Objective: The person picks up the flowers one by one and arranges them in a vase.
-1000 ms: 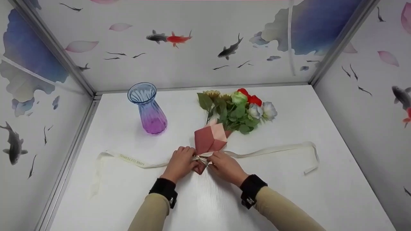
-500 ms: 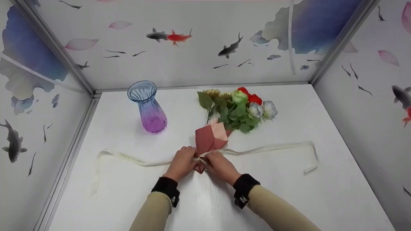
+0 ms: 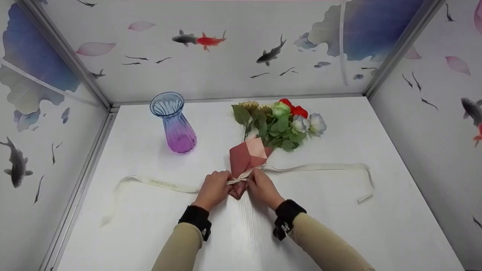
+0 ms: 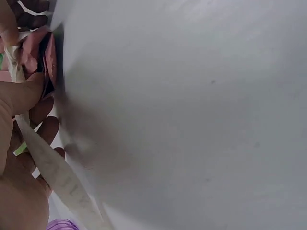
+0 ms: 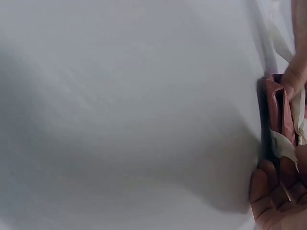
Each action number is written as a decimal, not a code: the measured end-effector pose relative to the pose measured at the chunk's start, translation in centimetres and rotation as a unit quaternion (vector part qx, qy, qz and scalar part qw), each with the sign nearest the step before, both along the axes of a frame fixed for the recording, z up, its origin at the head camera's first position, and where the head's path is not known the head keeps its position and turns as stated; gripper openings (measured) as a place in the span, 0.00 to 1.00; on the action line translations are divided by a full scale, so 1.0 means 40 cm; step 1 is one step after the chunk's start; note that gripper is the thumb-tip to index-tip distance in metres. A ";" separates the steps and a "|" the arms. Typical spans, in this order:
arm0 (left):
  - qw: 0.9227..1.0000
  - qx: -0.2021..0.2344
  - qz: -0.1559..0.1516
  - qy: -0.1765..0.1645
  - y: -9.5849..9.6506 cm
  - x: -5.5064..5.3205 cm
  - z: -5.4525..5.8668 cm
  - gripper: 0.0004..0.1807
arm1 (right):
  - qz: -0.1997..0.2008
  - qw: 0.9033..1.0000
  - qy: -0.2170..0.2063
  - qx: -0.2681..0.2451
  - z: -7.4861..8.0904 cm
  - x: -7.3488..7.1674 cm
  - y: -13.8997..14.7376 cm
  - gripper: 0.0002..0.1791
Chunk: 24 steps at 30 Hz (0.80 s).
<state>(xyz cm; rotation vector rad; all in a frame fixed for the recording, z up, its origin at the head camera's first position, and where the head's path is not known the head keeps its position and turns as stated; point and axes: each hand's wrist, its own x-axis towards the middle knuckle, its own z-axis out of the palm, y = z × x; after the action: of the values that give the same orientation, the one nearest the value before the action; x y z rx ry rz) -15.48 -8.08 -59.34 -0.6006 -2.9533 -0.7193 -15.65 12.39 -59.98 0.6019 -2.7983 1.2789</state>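
A bouquet of artificial flowers (image 3: 280, 122) in reddish-pink wrapping paper (image 3: 241, 160) lies on the table, its narrow end toward me. A cream ribbon (image 3: 316, 167) crosses the paper's narrow neck, twisted over itself there, and trails off to both sides. My left hand (image 3: 215, 188) pinches the ribbon at the left of the neck; in the left wrist view its thumb presses on the ribbon (image 4: 62, 184) beside the folded paper (image 4: 36, 52). At the neck's right side my right hand (image 3: 263, 186) pinches the ribbon, fingers curled in the right wrist view.
A glass vase (image 3: 177, 128), blue at the top and purple at the base, stands at the back left of the white table (image 3: 339, 226). Printed panels (image 3: 233, 71) enclose the table at the back and sides.
My right hand has shifted slightly right and away from the left hand. The ribbon's crossing at the neck looks pulled tighter and straighter, and its left tail has slid a little.
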 end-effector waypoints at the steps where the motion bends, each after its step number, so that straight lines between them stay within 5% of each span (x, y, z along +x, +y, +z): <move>1: 1.000 -0.003 0.005 -0.004 0.000 0.000 0.001 0.05 | -0.004 1.000 -0.008 -0.015 -0.001 -0.002 0.004 0.07; 6: 1.000 -0.006 0.015 -0.004 0.005 0.000 0.003 0.05 | -0.001 0.999 -0.035 -0.042 -0.009 -0.009 0.022 0.07; 12: 1.000 -0.016 -0.002 0.014 0.014 -0.002 0.004 0.24 | -0.004 0.998 -0.039 -0.043 -0.009 -0.011 0.033 0.07; 19: 0.999 -0.046 -0.024 -0.006 0.022 -0.004 -0.001 0.28 | -0.002 0.986 -0.138 -0.093 0.003 -0.008 0.039 0.05; 24: 0.998 -0.066 -0.011 0.020 0.025 -0.004 -0.007 0.27 | 0.011 0.970 -0.203 -0.132 0.009 -0.007 0.038 0.07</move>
<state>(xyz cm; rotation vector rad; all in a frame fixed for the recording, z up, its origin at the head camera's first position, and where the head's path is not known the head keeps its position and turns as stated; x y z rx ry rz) -15.63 -7.06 -59.61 -0.6500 -2.9795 -0.5092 -15.93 13.93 -59.63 0.3940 -2.8380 1.9347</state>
